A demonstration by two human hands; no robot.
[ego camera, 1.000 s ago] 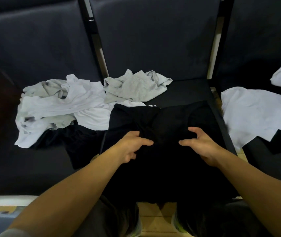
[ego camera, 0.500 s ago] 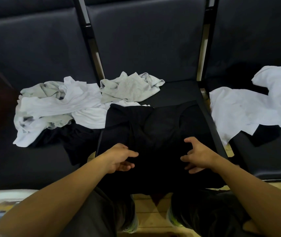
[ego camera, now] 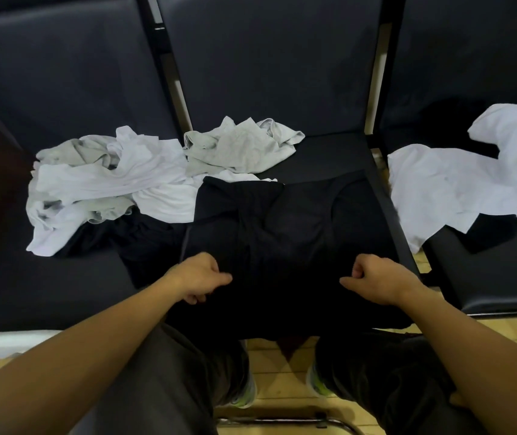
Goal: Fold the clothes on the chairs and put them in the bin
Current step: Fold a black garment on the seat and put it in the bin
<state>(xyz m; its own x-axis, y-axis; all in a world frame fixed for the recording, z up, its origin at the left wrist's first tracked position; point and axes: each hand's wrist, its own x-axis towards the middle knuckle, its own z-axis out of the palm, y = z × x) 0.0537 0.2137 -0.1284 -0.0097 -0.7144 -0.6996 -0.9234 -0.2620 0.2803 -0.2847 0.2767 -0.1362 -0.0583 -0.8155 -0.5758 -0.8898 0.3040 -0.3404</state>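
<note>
A black garment (ego camera: 285, 227) lies spread over the seat of the middle dark chair (ego camera: 326, 152), its near edge hanging over the front. My left hand (ego camera: 199, 277) grips the cloth near the front left, fingers curled into it. My right hand (ego camera: 376, 279) grips the cloth near the front right, fingers curled under. A heap of white and grey clothes (ego camera: 100, 180) lies on the left chair, and a grey garment (ego camera: 241, 146) sits at the back of the middle seat. The bin is out of sight.
A white garment (ego camera: 458, 186) lies over a black one on the right chair (ego camera: 486, 277). More black cloth (ego camera: 144, 243) spills between the left and middle seats. My legs and shoes stand on the wooden floor (ego camera: 279, 375) below the seat edge.
Both hands have drawn back toward me along the black garment, from its middle to its near edge, and their fingers have curled into the cloth.
</note>
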